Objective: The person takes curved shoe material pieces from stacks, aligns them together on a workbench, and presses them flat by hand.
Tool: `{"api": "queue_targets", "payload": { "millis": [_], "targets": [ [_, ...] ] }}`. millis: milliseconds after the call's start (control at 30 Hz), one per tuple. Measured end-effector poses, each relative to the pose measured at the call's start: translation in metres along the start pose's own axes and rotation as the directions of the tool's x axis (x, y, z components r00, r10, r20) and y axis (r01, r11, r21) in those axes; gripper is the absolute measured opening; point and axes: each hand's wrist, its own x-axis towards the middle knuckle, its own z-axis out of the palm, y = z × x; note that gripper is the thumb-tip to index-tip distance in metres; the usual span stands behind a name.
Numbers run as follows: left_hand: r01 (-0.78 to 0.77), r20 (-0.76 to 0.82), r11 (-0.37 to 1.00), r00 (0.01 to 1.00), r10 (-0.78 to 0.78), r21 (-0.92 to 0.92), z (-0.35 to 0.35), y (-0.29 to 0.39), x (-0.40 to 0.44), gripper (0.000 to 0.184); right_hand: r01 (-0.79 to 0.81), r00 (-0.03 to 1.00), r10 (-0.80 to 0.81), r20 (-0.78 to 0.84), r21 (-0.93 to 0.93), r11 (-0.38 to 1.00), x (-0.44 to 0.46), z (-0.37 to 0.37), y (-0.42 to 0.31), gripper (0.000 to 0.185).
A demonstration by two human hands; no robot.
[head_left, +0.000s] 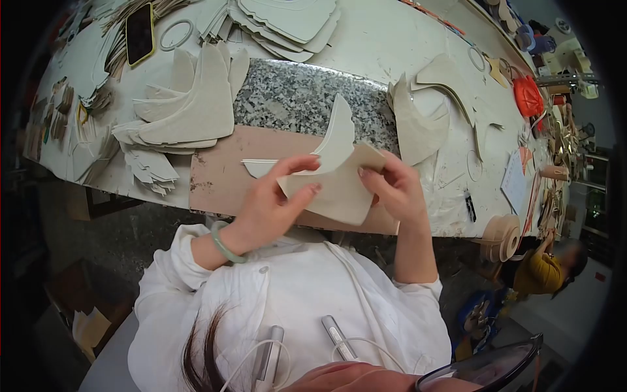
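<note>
A cream, sheet-like cut piece (336,196) is held up between my two hands, tilted above the work board. My left hand (264,206) has its thumb across the front of the piece at its left edge; some of its fingers are hidden behind. At the upper right corner, my right hand (398,188) pinches the same piece between thumb and fingers. Just beyond it, a curved cream piece (338,134) with a stitched-looking line along its edge lies partly on the brown board (219,157) and partly on the speckled stone slab (287,85).
Stacks of curved cream pieces (196,114) lie left of the slab, with more pieces (418,127) to its right. A phone (140,34), a black pen (469,205) and a tape roll (501,238) are on the table. A person in yellow (539,271) is at far right.
</note>
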Motion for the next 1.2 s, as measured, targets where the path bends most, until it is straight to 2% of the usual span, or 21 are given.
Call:
{"api": "queue_targets", "payload": {
  "millis": [67, 133, 167, 233, 300, 467, 667, 800, 1000, 1133, 1167, 1200],
  "targets": [
    [0.267, 0.008, 0.964, 0.964, -0.267, 0.002, -0.018, 0.011, 0.003, 0.039, 0.01, 0.999, -0.001, 0.053, -0.174, 0.985, 0.021, -0.005, 0.0, 0.017],
    [0.515, 0.007, 0.857, 0.857, -0.515, -0.001, -0.031, 0.018, 0.005, 0.041, 0.031, 0.993, 0.009, 0.114, -0.347, 0.937, 0.038, -0.009, 0.001, 0.025],
    [0.518, 0.002, 0.856, 0.856, -0.518, -0.006, -0.034, 0.016, 0.004, 0.041, 0.03, 0.993, 0.013, 0.121, -0.349, 0.937, 0.042, -0.007, 0.003, 0.025],
    [0.397, -0.066, 0.899, 0.918, -0.391, 0.184, -0.037, 0.008, 0.002, 0.045, 0.061, 0.994, -0.013, 0.113, -0.44, 0.896, 0.05, -0.003, 0.01, 0.027],
    [0.269, -0.103, 0.887, 0.963, -0.249, 0.376, -0.038, 0.002, 0.002, 0.049, 0.091, 0.993, -0.041, 0.107, -0.526, 0.846, 0.055, 0.001, 0.014, 0.028],
    [0.241, -0.14, 0.871, 0.97, -0.199, 0.429, -0.042, -0.004, 0.006, 0.056, 0.063, 0.998, -0.038, 0.058, -0.536, 0.842, 0.05, 0.009, 0.014, 0.033],
    [0.273, -0.129, 0.845, 0.962, -0.24, 0.459, -0.042, -0.008, 0.005, 0.059, 0.089, 0.996, -0.088, 0.024, -0.481, 0.872, 0.049, 0.008, 0.022, 0.031],
    [0.235, -0.14, 0.859, 0.971, -0.192, 0.455, -0.039, -0.006, 0.005, 0.059, 0.053, 0.999, -0.051, 0.019, -0.556, 0.829, 0.047, 0.012, 0.014, 0.038],
    [0.185, -0.132, 0.852, 0.982, -0.138, 0.49, -0.037, -0.009, 0.004, 0.059, 0.052, 0.998, -0.054, 0.015, -0.59, 0.806, 0.046, 0.016, 0.009, 0.038],
    [0.285, -0.087, 0.727, 0.951, -0.297, 0.625, -0.036, -0.003, 0.003, 0.06, 0.063, 0.993, -0.118, -0.019, -0.754, 0.654, 0.049, 0.016, 0.006, 0.037],
    [0.286, -0.088, 0.726, 0.95, -0.299, 0.625, -0.037, -0.003, 0.002, 0.06, 0.063, 0.993, -0.116, -0.018, -0.753, 0.655, 0.052, 0.014, 0.007, 0.037],
    [0.226, -0.094, 0.686, 0.97, -0.224, 0.691, -0.038, -0.004, 0.001, 0.059, 0.137, 0.972, -0.233, -0.016, -0.767, 0.626, 0.059, 0.01, 0.009, 0.037]
  ]
}}
